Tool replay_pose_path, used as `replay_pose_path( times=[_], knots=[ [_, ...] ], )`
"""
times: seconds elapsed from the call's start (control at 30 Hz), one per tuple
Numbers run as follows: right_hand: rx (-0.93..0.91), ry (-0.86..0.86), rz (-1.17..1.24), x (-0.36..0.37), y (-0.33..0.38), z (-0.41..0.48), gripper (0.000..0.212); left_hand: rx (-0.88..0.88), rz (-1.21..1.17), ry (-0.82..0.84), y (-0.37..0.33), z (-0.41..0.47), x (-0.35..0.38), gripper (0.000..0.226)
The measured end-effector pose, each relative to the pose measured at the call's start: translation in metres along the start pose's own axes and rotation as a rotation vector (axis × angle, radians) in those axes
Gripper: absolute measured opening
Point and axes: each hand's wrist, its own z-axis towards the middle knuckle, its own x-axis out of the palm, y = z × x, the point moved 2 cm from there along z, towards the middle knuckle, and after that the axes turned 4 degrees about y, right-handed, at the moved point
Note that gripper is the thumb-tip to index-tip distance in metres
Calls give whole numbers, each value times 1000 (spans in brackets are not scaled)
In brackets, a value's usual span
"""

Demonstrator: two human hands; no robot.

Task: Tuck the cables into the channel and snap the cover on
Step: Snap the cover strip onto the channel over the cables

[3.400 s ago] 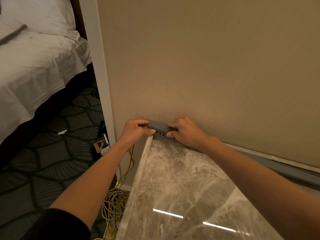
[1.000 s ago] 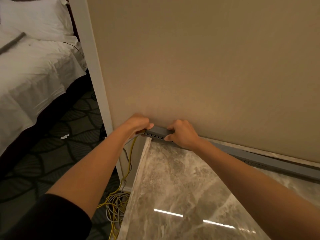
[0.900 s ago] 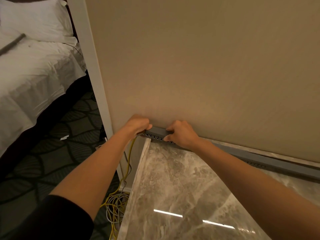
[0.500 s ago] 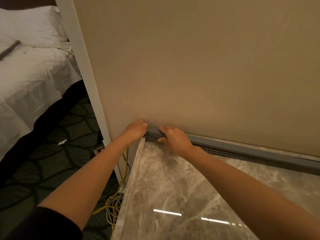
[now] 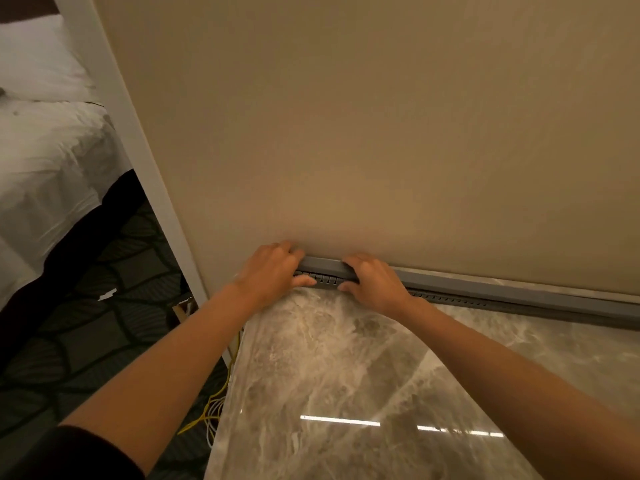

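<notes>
Grey plastic cover (image 5: 325, 264) sat on the slotted channel (image 5: 450, 300) along the wall (image 5: 381, 133) at the back of the marble bench (image 5: 346, 358). The left hand (image 5: 270, 271) gripped its left end, and the right hand (image 5: 375, 282) gripped it just toward 3 o'clock, fingers curled over the top. Yellow cables (image 5: 207, 410) hung off the bench at 7 o'clock.

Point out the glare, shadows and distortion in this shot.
Head view: strip reflections glare on the polished marble top; light is warm and dim, the carpet beside the bed very dark; wide-angle bend tilts the white wall edge; the left hand and right hand on the grey cover look slightly soft.
</notes>
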Motion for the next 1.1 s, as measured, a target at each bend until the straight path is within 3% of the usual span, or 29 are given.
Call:
replay_pose_path(
  times=[0.2,0.4,0.63,0.9,1.1],
  knots=[
    [-44,1,-91,2,-1,4,37,78,89,-38,-22,11,12,52],
    [-126,-48,-105,10,-4,-5,44,112,113,-292,-24,7,32,61],
    [-77,-46,-237,5,-69,-44,52,59,119,-234,-32,8,27,53],
    [214,-100,-431,1,-151,-93,46,230,197,-222,-120,33,21,63],
    [379,-126,-432,-6,-200,-128,45,294,159,-136,-198,54,18,54]
  ],
)
